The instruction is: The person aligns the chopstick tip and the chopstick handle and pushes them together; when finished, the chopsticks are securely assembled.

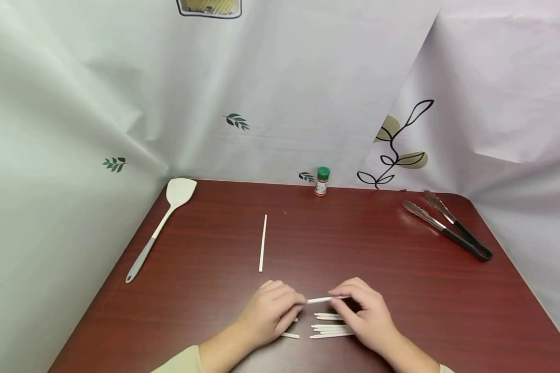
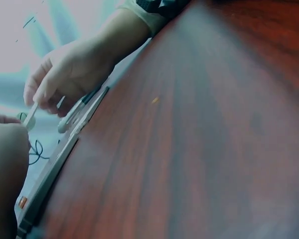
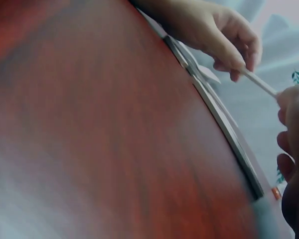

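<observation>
Both hands hold one thin white stick [image 1: 319,300] between them, raised off the table in the wrist views. My left hand [image 1: 273,313] pinches its left end between thumb and fingers. Thumb and fingertips of my right hand [image 1: 365,315] pinch it toward the right end. Below the held stick, several white sticks [image 1: 329,328] lie side by side on the table, their right parts hidden by my right hand. Another white stick [image 1: 291,335] shows partly from under my left hand. One more stick [image 1: 263,243] lies alone, farther back.
A white spatula with grey handle [image 1: 152,239] lies at the left edge of the dark red table [image 1: 354,233]. A green-capped jar [image 1: 322,181] stands at the back edge. Metal tongs with black handles [image 1: 462,235] lie at the right. Printed white cloth [image 1: 280,93] hangs around the table.
</observation>
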Demonstrator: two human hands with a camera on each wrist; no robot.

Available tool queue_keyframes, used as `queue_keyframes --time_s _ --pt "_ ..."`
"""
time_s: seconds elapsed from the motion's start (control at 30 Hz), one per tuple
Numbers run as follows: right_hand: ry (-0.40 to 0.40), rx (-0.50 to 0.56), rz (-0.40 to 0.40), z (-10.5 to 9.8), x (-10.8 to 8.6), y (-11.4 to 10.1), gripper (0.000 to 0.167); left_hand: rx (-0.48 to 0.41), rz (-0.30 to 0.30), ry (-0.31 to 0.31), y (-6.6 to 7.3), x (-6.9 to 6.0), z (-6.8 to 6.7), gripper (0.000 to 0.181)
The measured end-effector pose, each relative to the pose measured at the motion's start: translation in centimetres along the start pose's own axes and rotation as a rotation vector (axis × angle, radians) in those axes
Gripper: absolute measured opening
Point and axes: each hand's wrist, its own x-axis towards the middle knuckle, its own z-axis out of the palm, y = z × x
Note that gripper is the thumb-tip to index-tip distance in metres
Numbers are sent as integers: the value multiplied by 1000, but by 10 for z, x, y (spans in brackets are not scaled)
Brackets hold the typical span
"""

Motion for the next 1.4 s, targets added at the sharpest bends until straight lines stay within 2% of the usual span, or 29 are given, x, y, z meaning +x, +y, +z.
queue_keyframes --time_s 0.13,0.2,0.37,0.47,0.6,0.7,0.87,1.0,1.17,1.3,1.4 --pt "37 126 231 -8 0 -2 34 -46 12 -65 -2 -1 1 19" --pt "45 216 316 -10 3 -3 31 -74 28 -98 -2 -1 1 17" --pt "63 420 461 -9 21 -1 41 -123 86 -145 -1 -1 -1 19" --pt "51 449 511 -6 35 3 47 -140 123 -153 -2 0 -2 32" --pt "-52 374 509 0 57 12 42 -120 150 -146 -4 0 -3 42" --pt "-148 325 521 5 76 18 40 -59 124 -111 -8 -1 -3 45" --pt "-290 176 581 18 102 31 50 57 42 -55 -22 -2 -9 55" --pt "-397 17 572 31 122 45 57 99 -5 -74 -40 -4 -15 53" --pt "-525 -143 512 44 145 63 63 113 2 -81 -62 -7 -22 44" --pt "-622 -237 458 52 159 71 66 119 -23 -101 -70 -9 -24 40" --pt "-684 -297 456 59 167 75 68 120 -73 -129 -72 -12 -23 38"
